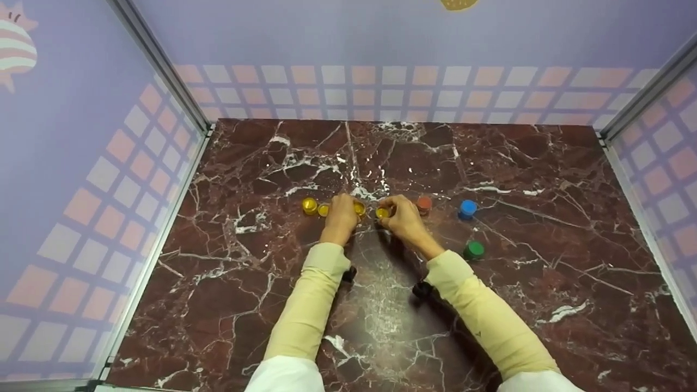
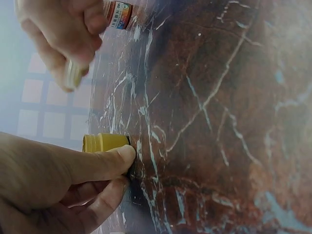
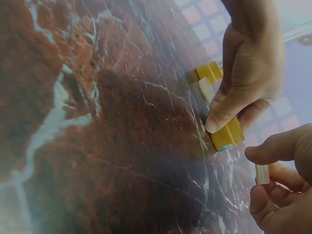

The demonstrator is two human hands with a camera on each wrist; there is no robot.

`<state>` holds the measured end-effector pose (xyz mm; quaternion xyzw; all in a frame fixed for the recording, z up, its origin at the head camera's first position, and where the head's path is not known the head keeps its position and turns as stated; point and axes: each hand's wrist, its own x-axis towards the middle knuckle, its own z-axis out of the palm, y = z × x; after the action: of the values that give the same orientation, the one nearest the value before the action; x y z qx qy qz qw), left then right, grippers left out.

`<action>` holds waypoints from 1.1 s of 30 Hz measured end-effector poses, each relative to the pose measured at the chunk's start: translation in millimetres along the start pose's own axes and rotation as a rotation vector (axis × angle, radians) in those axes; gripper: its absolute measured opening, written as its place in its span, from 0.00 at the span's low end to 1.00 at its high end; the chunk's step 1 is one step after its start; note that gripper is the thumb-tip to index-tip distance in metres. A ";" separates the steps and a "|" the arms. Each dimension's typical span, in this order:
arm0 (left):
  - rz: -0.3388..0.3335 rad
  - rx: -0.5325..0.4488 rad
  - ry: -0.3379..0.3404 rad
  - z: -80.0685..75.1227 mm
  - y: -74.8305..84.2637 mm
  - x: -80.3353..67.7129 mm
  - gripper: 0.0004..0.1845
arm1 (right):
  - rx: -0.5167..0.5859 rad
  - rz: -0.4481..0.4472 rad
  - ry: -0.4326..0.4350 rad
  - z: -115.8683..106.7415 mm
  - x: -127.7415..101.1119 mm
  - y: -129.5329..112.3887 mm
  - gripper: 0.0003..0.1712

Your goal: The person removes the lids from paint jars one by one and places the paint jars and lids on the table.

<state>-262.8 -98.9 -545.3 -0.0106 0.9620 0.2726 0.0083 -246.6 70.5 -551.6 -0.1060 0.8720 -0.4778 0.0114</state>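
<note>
1. Nearest, two forearms in pale yellow sleeves [image 1: 310, 305] reach away from the person over the dark red marble table [image 1: 544, 272], converging toward its middle.
2. Further out, the left hand [image 1: 340, 218] lies knuckles up, fingers curled down over a yellow-capped jar [image 1: 359, 208] that stands on the marble; the left wrist view shows the thumb and a finger pinching that jar [image 2: 101, 143] at its side, just below the ribbed cap.
3. Just to its right, the right hand [image 1: 402, 218] is bent at the wrist and curled round another yellow jar [image 1: 383, 212]. Both wrist views show a small pale, cylindrical piece [image 3: 262, 173] pinched between its thumb and fingers (what exactly the piece is, the pictures do not let me tell).
4. Both hands are almost touching, with only a narrow strip of marble between them, and both are grasping, neither relaxed.
5. Left of the left hand, two more yellow jars [image 1: 310, 205] stand close together in the same row, the nearer one to the hand [image 1: 323, 209] just beside its knuckles.
6. Right of the right hand, an orange-capped jar [image 1: 423, 204] stands just beside the fingers, and a blue-capped jar [image 1: 468, 208] stands further right, apart from it.
7. A green-capped jar [image 1: 474, 249] stands alone on the right, nearer to the person than the row and close to the right sleeve.
8. Farthest, checkered lilac walls [image 1: 381, 87] close off the table at the back and at both sides.
</note>
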 end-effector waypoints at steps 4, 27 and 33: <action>0.008 0.022 0.025 0.6 1.3 -0.3 0.08 | -0.058 -0.010 -0.021 7.3 10.2 2.2 0.21; -0.041 0.069 0.020 3.1 11.3 1.4 0.07 | -0.180 -0.014 -0.124 17.9 30.6 9.4 0.15; -0.061 0.060 0.010 2.2 10.2 2.5 0.08 | -0.174 -0.008 -0.141 21.2 33.1 10.1 0.16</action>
<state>-265.5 -89.0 -541.9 -0.0412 0.9690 0.2432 0.0124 -278.1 51.6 -568.9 -0.1433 0.9069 -0.3915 0.0616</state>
